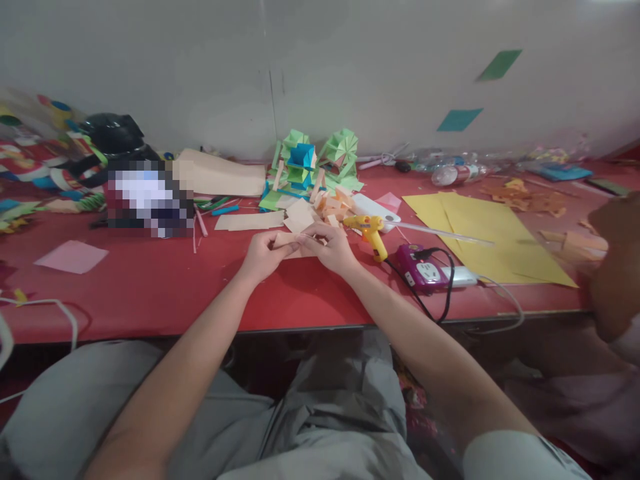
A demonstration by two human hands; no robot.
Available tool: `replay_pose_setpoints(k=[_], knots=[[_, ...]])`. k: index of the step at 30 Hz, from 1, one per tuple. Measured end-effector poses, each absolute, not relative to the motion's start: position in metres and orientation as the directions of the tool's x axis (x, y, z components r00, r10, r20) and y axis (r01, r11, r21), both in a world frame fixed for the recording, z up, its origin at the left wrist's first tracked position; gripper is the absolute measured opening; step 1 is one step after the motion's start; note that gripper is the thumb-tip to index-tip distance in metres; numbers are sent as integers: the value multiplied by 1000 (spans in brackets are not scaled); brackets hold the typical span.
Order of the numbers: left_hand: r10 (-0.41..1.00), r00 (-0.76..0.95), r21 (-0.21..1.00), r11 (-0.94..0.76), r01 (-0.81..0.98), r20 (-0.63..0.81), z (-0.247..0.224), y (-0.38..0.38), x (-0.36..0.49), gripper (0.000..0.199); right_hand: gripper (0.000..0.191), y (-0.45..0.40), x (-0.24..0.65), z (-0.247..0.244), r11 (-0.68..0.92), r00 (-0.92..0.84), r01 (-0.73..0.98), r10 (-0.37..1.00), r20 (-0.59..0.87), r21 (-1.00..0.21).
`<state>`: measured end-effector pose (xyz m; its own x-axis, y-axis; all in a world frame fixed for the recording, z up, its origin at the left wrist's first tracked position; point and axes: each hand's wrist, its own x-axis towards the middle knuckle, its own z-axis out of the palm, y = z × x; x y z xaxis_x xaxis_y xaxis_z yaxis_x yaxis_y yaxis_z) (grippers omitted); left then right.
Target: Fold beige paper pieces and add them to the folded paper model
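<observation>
Both of my hands meet over the red table point(310, 300) and pinch a small piece of tan paper point(286, 238) between them. My left hand point(263, 255) grips its left part with thumb and fingers. On the other side, my right hand point(333, 248) has its thumb and fingertips closed on the paper. Some of the paper is hidden behind the fingers. Just beyond lie cut tan sheets point(250, 221) and a heap of folded peach paper pieces point(336, 203). A yellow glue gun point(373, 235) lies right of my right hand.
A purple power socket block point(423, 269) with cables sits right of the glue gun, near yellow sheets point(500, 233). Green and blue folded-paper models point(303, 160) stand at the back. A phone with a blurred screen point(147, 197) stands left. Another person's arm point(617, 260) is at the right.
</observation>
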<state>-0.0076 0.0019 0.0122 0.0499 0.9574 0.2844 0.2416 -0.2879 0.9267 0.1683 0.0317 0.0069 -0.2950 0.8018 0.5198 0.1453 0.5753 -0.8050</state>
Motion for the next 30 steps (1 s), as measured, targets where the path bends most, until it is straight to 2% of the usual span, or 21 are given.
replay_pose_setpoints(k=[2,6,10,13,16,20,23,27,28,30], knots=[[949,35,913,-310,264,312,11,3,-8,36,32,31,167,7,574,-282,155,806,520,-804],[917,-2,853,-371,368,400,8,4,-10,21,31,30,166,7,549,-252,154,826,505,-821],[795,-51,714,-513,476,605,7,6,-13,7,39,31,166,8,478,-147,123,876,460,-870],[671,-59,580,-589,562,739,7,8,-15,6,50,31,165,10,310,-82,27,948,307,-950],[619,-43,516,-612,600,784,5,9,-17,5,56,32,164,10,94,-143,-59,984,102,-994],[673,-42,552,-567,611,738,3,7,-17,6,55,33,162,9,-78,-283,-120,958,-42,-990],[722,-24,608,-563,559,691,5,6,-15,4,49,33,162,8,-86,-315,-152,949,-34,-985],[764,30,669,-583,461,645,7,5,-12,11,44,34,163,7,-62,-294,-211,956,2,-976],[772,37,680,-579,450,634,7,5,-11,16,43,35,163,7,-57,-285,-219,958,8,-974],[795,31,716,-561,414,605,6,5,-11,39,41,35,164,7,-37,-244,-227,969,20,-973]])
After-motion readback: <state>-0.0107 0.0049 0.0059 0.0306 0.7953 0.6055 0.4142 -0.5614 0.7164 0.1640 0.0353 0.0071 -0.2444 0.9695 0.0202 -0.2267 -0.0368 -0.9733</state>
